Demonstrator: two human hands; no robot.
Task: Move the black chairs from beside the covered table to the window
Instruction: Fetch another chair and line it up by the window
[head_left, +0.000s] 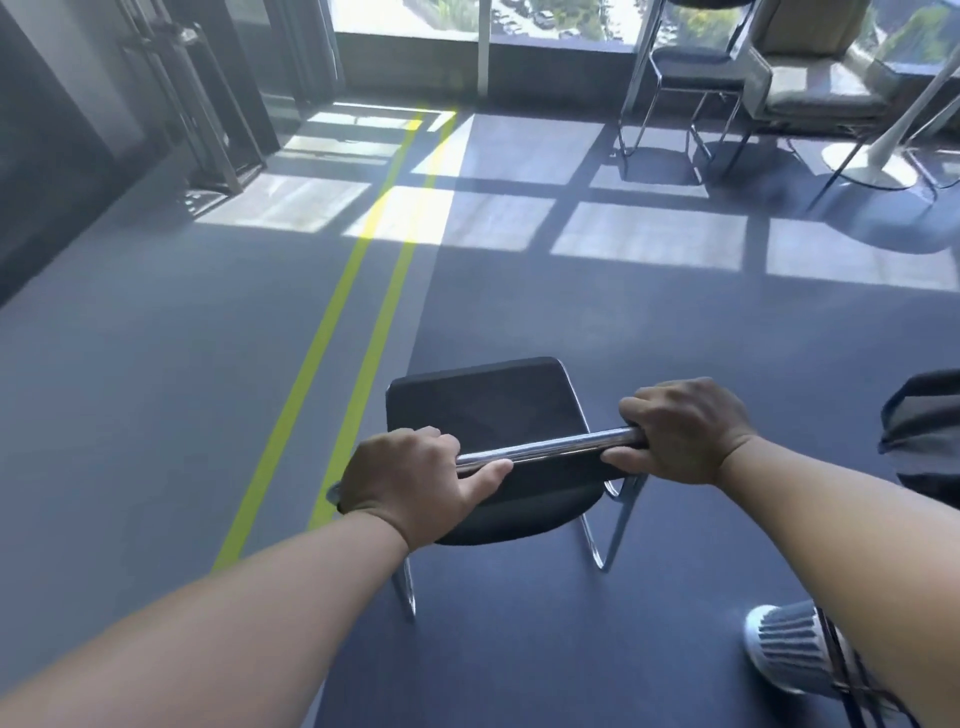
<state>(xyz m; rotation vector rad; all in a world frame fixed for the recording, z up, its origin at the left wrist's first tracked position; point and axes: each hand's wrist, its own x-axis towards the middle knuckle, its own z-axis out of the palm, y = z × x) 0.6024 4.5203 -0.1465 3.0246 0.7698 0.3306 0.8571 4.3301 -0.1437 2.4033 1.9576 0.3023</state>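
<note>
A black chair (483, 410) with a padded seat and chrome legs stands in front of me, its back toward me. My left hand (410, 480) grips the left end of its chrome top rail. My right hand (685, 431) grips the right end of the same rail. The window (519, 21) runs along the far wall. Another black chair (691, 67) with chrome legs stands by the window at the upper right.
A beige padded chair (821, 78) and a white table base (867, 161) stand at the far right near the window. Two yellow lines (363, 291) run along the grey floor. A dark wall (47, 156) borders the left. My shoe (795, 649) shows at lower right.
</note>
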